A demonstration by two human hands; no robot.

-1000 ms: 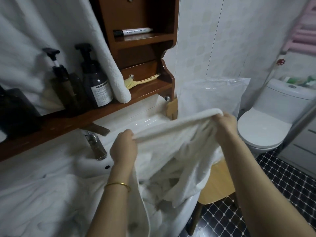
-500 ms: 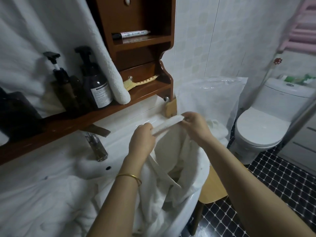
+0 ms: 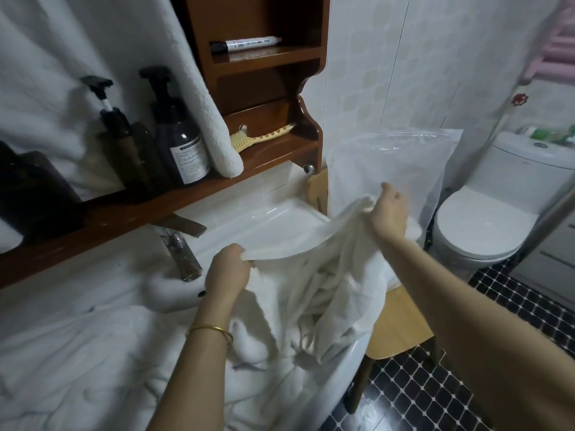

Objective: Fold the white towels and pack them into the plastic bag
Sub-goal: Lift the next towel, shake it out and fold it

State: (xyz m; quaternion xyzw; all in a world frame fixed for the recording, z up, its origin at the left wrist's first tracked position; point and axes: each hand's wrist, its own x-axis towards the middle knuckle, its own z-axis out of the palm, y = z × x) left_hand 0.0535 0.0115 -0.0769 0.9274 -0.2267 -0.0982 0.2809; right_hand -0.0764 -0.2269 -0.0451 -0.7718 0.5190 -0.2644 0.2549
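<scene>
A white towel (image 3: 326,275) hangs bunched over the right end of the washbasin, its top edge stretched between my hands. My left hand (image 3: 228,272) grips the left end of that edge, just right of the tap. My right hand (image 3: 387,214) pinches the other end higher up, in front of the clear plastic bag (image 3: 392,169), which stands upright on the wooden chair against the tiled wall. More white towels (image 3: 77,362) lie crumpled over the counter at lower left. Another white towel (image 3: 199,88) hangs down onto the wooden shelf.
A metal tap (image 3: 180,253) stands over the basin (image 3: 264,219). Dark pump bottles (image 3: 177,135) and a yellow brush (image 3: 261,139) sit on the wooden shelf. The wooden chair (image 3: 398,331) is beside the basin, a white toilet (image 3: 485,225) further right, on black tiled floor.
My hands came together half a second ago and have now moved apart again, stretching the towel's edge. The right hand has risen toward the bag.
</scene>
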